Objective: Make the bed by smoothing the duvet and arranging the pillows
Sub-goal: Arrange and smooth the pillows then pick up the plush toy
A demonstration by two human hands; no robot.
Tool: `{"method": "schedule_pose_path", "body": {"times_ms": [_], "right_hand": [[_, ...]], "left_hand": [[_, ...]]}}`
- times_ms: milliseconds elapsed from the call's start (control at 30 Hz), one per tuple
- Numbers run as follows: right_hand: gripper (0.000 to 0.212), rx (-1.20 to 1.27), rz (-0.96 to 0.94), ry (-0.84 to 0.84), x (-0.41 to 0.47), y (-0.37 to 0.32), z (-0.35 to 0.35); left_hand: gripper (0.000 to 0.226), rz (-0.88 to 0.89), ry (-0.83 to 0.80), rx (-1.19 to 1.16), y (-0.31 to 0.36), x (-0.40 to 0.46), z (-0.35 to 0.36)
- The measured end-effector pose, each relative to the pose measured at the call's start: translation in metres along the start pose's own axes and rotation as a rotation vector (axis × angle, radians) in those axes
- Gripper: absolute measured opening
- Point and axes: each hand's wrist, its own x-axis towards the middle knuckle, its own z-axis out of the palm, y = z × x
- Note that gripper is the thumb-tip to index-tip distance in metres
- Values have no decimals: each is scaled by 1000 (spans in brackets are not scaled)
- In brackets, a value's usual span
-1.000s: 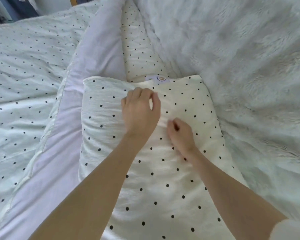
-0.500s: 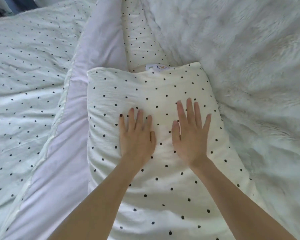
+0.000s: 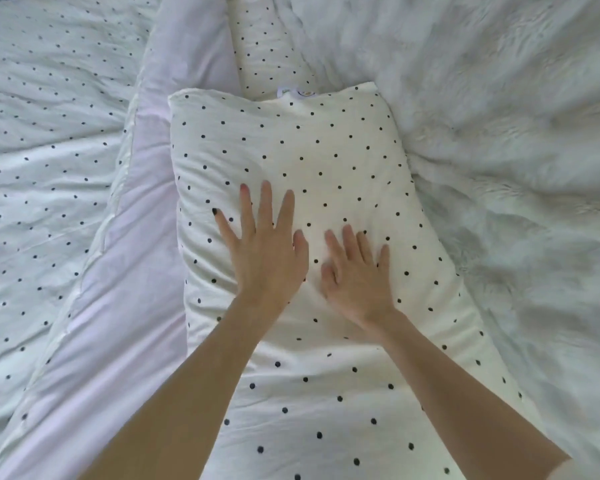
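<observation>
Left hand (image 3: 265, 252) and right hand (image 3: 355, 275), fingers (image 3: 265, 202) spread flat and holding nothing, on the pillow (image 3: 309, 150), whose long axis runs away beyond the fingertips.

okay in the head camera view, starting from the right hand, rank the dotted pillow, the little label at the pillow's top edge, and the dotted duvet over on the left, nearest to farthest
From the right hand:
1. Dotted pillow: directly under the palm, touching.
2. Label: straight ahead, at the pillow's far edge.
3. Dotted duvet: far left, beyond the plain lilac band.
</observation>
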Motion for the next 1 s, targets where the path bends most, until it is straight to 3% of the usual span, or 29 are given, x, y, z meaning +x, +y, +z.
{"method": "schedule_pose_path", "body": {"times_ms": [67,133,167,267,300,367,433,467,500,600,633,767,833,900,933,1000], "right_hand": [[54,62,-26,290,-1,-8,-18],[54,117,5,584,-17,-10,-25],[55,96,23,570,-33,-10,-20],[55,-137,93,47,-85,-11,20],[55,-134,97,-30,-90,-8,27],[54,-57,57,113,-79,-11,14],[53,-19,73,525,-78,-12,-6],[53,29,94,628,-85,-11,-9],[54,29,97,587,-99,-11,-2],[57,-141,157,89,-149,-13,57],[57,-124,168,64,-149,-11,64],[57,93,122,381,-120,-35,34],[55,2,-71,203,-133,-56,53],[54,-3,-110,25,-146,-72,71],[55,53,-74,75,-140,-75,67],[56,241,-85,378,-122,-90,42]], "left_hand": [[55,26,35,29,-2,-29,-3],[55,44,-123,159,-12,-60,3],[55,50,-187,222,-18,-71,10],[56,65,-203,219,-30,-75,20],[55,72,-197,202,-31,-76,22],[55,84,-168,209,-35,-75,26],[55,88,-171,207,-39,-73,28],[55,88,-178,204,-40,-72,29],[55,88,-181,201,-40,-73,30],[53,103,-203,170,-38,-77,30],[52,112,-203,159,-39,-79,29],[44,137,-122,-54,-45,-77,15],[40,32,-19,-273,-55,-84,7],[41,-182,27,-454,-73,-95,1],[43,-263,12,-526,-82,-100,-1],[45,-270,-40,-613,-97,-105,-5]]}}
